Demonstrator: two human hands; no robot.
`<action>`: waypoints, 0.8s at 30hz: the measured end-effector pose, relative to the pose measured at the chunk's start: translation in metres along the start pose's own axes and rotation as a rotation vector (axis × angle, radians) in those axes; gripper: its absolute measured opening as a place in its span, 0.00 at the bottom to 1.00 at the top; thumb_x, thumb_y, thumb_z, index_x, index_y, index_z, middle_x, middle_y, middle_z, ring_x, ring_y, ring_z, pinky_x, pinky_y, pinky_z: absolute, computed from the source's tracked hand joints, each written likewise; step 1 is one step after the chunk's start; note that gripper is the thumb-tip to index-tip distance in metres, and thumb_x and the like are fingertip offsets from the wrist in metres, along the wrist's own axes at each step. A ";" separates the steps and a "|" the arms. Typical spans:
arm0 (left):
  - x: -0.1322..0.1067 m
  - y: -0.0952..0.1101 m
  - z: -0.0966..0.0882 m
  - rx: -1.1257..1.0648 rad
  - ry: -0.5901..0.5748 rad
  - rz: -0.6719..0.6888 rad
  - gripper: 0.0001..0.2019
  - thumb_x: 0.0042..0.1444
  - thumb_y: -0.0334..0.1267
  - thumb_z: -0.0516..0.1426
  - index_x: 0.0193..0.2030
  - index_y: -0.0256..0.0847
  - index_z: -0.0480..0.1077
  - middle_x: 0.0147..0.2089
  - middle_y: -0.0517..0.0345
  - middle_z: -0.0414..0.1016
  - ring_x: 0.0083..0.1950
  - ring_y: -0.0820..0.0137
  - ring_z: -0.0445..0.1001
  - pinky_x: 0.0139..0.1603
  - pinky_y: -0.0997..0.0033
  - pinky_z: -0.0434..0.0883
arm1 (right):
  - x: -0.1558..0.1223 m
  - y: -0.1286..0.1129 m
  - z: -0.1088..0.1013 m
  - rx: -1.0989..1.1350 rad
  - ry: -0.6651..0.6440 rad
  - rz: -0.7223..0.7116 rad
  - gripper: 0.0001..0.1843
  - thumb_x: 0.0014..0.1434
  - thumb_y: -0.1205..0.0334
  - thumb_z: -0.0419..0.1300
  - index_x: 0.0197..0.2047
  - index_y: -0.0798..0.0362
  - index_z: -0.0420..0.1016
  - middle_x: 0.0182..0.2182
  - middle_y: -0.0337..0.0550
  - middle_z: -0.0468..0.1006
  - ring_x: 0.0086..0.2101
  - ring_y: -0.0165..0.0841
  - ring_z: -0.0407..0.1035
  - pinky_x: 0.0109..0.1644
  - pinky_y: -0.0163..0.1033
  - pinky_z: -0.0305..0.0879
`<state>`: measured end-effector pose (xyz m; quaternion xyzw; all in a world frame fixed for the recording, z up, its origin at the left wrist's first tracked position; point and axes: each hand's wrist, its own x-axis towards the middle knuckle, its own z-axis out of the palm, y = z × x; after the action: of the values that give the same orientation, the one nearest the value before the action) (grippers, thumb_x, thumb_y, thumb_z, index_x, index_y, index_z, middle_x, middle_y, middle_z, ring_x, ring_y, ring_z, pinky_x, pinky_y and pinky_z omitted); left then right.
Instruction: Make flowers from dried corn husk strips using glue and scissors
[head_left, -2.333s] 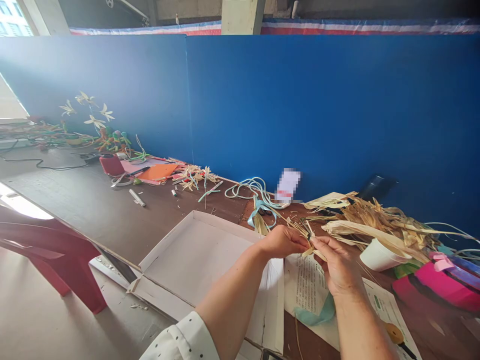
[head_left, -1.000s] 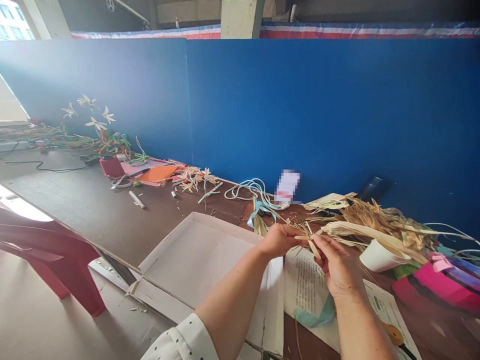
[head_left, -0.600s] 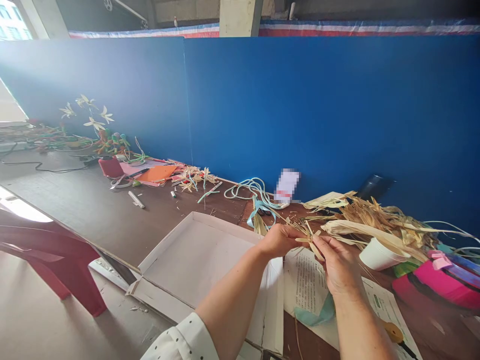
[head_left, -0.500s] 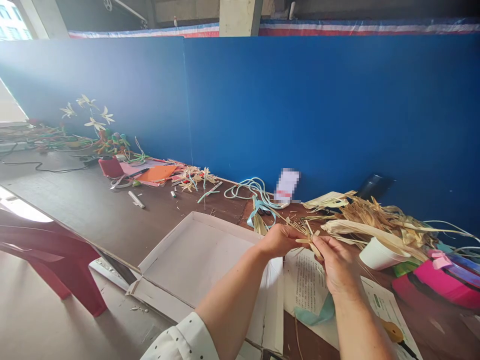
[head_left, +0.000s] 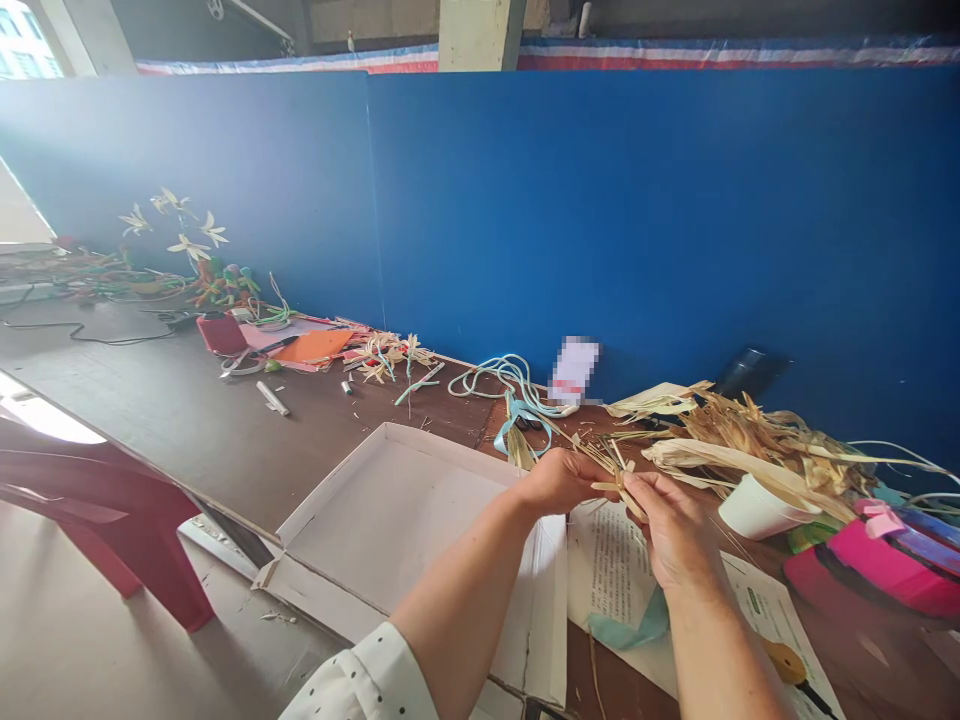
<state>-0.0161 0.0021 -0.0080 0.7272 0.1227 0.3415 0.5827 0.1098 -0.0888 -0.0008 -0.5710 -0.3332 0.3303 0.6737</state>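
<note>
My left hand [head_left: 559,482] and my right hand [head_left: 675,530] meet above a printed sheet [head_left: 611,570] on the brown table [head_left: 187,420]. Between their fingertips is a small bundle of dry straw strips [head_left: 615,478], fanned out like petals. Both hands pinch it, the left from the left side, the right from below. A heap of dried husk leaves [head_left: 750,440] lies just behind the hands.
A flat white cardboard box lid [head_left: 390,510] lies left of my hands. A white cup [head_left: 757,512] and pink material [head_left: 885,570] sit at the right. Pale blue cords [head_left: 510,385], orange paper [head_left: 315,345], straw flowers [head_left: 176,225] and a red chair [head_left: 105,520] lie further left. A blue partition [head_left: 600,220] backs the table.
The hands stay nearly in place; the straw bundle has been turned slightly between the fingers and its strips have shifted a little.
</note>
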 end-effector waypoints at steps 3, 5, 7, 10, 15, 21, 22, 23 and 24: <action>0.001 -0.001 0.002 -0.044 0.049 -0.016 0.19 0.45 0.51 0.63 0.37 0.36 0.80 0.35 0.50 0.79 0.37 0.67 0.74 0.41 0.71 0.68 | -0.001 -0.004 0.003 0.039 -0.010 -0.024 0.16 0.44 0.52 0.70 0.29 0.55 0.74 0.16 0.32 0.62 0.20 0.23 0.54 0.22 0.28 0.50; 0.001 -0.002 0.004 -0.092 0.094 -0.041 0.21 0.44 0.53 0.63 0.37 0.36 0.80 0.34 0.50 0.79 0.36 0.67 0.73 0.41 0.70 0.68 | -0.002 -0.006 0.004 0.045 0.025 -0.027 0.18 0.44 0.50 0.71 0.31 0.55 0.76 0.20 0.36 0.68 0.21 0.23 0.56 0.22 0.28 0.52; 0.002 -0.002 0.006 -0.168 0.152 -0.066 0.23 0.42 0.53 0.65 0.37 0.34 0.80 0.31 0.50 0.78 0.33 0.69 0.72 0.38 0.70 0.67 | -0.003 -0.008 0.005 0.017 0.056 -0.015 0.22 0.45 0.46 0.69 0.36 0.54 0.78 0.27 0.40 0.74 0.23 0.24 0.60 0.22 0.29 0.55; 0.003 0.000 0.008 -0.294 0.229 -0.096 0.24 0.37 0.53 0.67 0.35 0.32 0.80 0.28 0.51 0.75 0.28 0.73 0.67 0.33 0.71 0.65 | -0.003 -0.010 0.003 -0.023 0.006 -0.004 0.26 0.50 0.41 0.63 0.47 0.49 0.77 0.35 0.42 0.77 0.25 0.26 0.63 0.23 0.30 0.57; 0.005 0.004 0.007 -0.401 0.353 -0.110 0.25 0.32 0.51 0.69 0.32 0.30 0.79 0.27 0.51 0.73 0.28 0.74 0.66 0.31 0.73 0.62 | -0.004 -0.011 0.002 -0.055 -0.055 -0.011 0.24 0.52 0.42 0.61 0.48 0.46 0.76 0.42 0.41 0.77 0.24 0.25 0.61 0.18 0.31 0.52; 0.004 0.011 0.003 -0.415 0.391 -0.140 0.25 0.33 0.52 0.68 0.32 0.30 0.79 0.27 0.52 0.72 0.28 0.74 0.65 0.31 0.72 0.63 | -0.002 -0.008 0.004 -0.057 -0.047 0.040 0.26 0.50 0.43 0.63 0.47 0.50 0.75 0.42 0.45 0.77 0.26 0.27 0.62 0.21 0.30 0.54; 0.004 0.012 0.002 -0.404 0.416 -0.148 0.25 0.33 0.51 0.68 0.31 0.30 0.79 0.26 0.53 0.71 0.28 0.75 0.64 0.29 0.73 0.62 | -0.001 -0.008 0.002 -0.114 -0.001 0.021 0.26 0.48 0.42 0.64 0.46 0.50 0.75 0.39 0.44 0.77 0.26 0.28 0.63 0.21 0.31 0.54; 0.004 0.013 0.002 -0.391 0.441 -0.157 0.24 0.33 0.50 0.68 0.31 0.30 0.79 0.26 0.54 0.71 0.27 0.76 0.63 0.28 0.74 0.61 | 0.000 -0.008 -0.002 -0.212 0.041 -0.016 0.26 0.47 0.42 0.64 0.44 0.51 0.76 0.37 0.44 0.78 0.26 0.29 0.64 0.23 0.32 0.56; 0.004 0.013 0.002 -0.377 0.462 -0.170 0.23 0.33 0.50 0.68 0.31 0.30 0.79 0.25 0.55 0.70 0.26 0.77 0.62 0.27 0.75 0.60 | 0.001 -0.008 -0.007 -0.347 0.081 -0.062 0.25 0.46 0.43 0.65 0.42 0.51 0.77 0.34 0.43 0.78 0.26 0.31 0.65 0.24 0.33 0.57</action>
<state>-0.0150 -0.0008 0.0057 0.4965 0.2469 0.4648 0.6903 0.1169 -0.0930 0.0063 -0.6808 -0.3753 0.2238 0.5878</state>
